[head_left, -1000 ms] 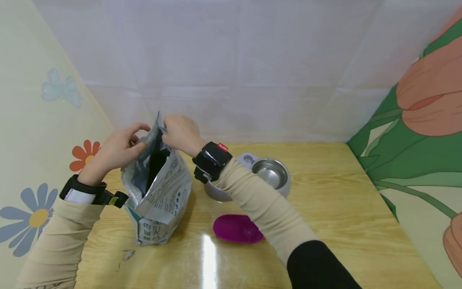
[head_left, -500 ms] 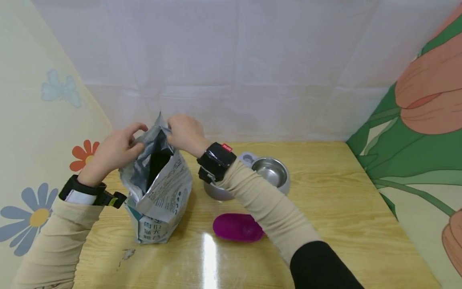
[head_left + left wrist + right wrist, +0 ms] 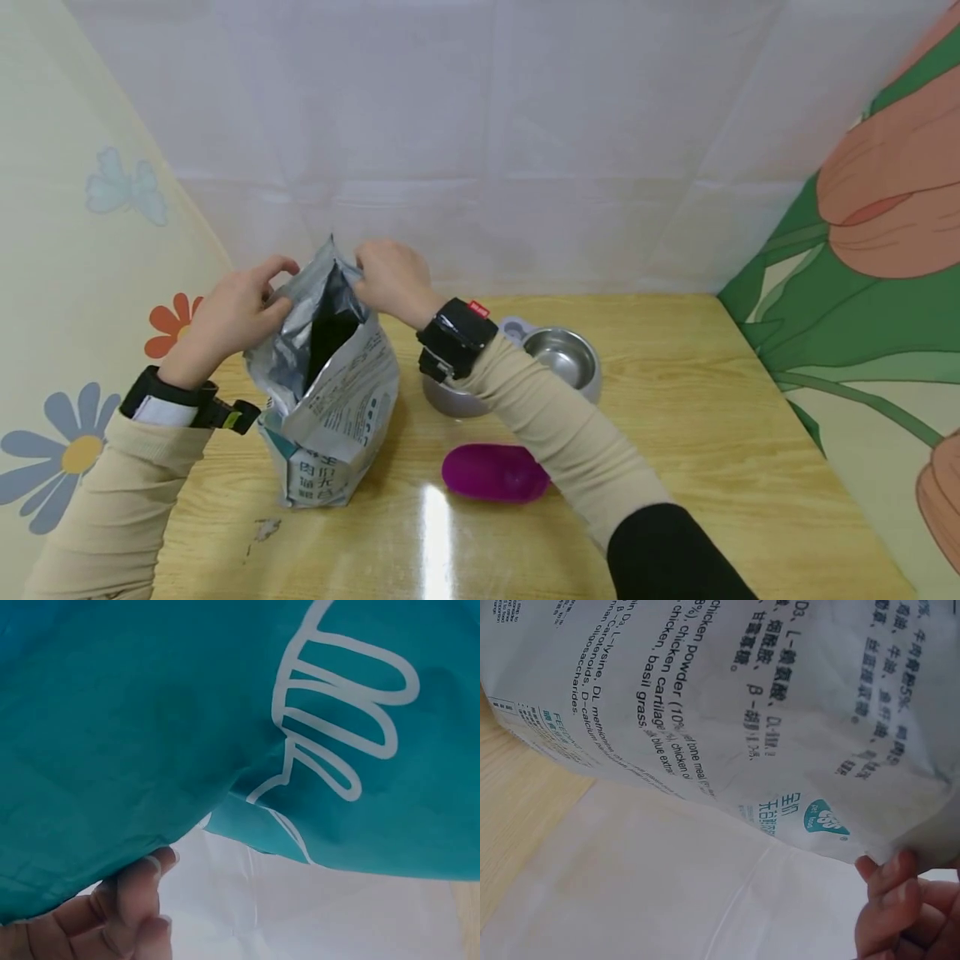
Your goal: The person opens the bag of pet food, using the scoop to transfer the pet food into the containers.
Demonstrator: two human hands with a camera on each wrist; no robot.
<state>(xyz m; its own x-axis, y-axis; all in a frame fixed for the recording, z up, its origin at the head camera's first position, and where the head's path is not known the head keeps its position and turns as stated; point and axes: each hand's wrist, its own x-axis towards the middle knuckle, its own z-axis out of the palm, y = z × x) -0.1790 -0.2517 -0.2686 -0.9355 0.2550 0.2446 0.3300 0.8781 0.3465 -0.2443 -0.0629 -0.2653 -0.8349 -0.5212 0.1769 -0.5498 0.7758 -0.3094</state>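
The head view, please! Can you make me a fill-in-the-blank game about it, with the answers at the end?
1. The top of the bag is not closed; it is ____.
2. The hand nearer the shiny bowl is the person's ____ one.
3. The purple scoop lies on the wood-patterned ____.
4. The person wears a black band on each ____.

Missing words: open; right; table; wrist.

Wood-grain table (image 3: 690,467), scuff (image 3: 266,528) at near left. Magenta scoop (image 3: 489,472) lying nearer than metal bowl (image 3: 562,360). White sheet (image 3: 487,125) behind. Left wall (image 3: 60,283): 1 blue flower (image 3: 78,454), 1 butterfly (image 3: 126,190). Right wall (image 3: 847,417): pinkish tulips (image 3: 892,237).
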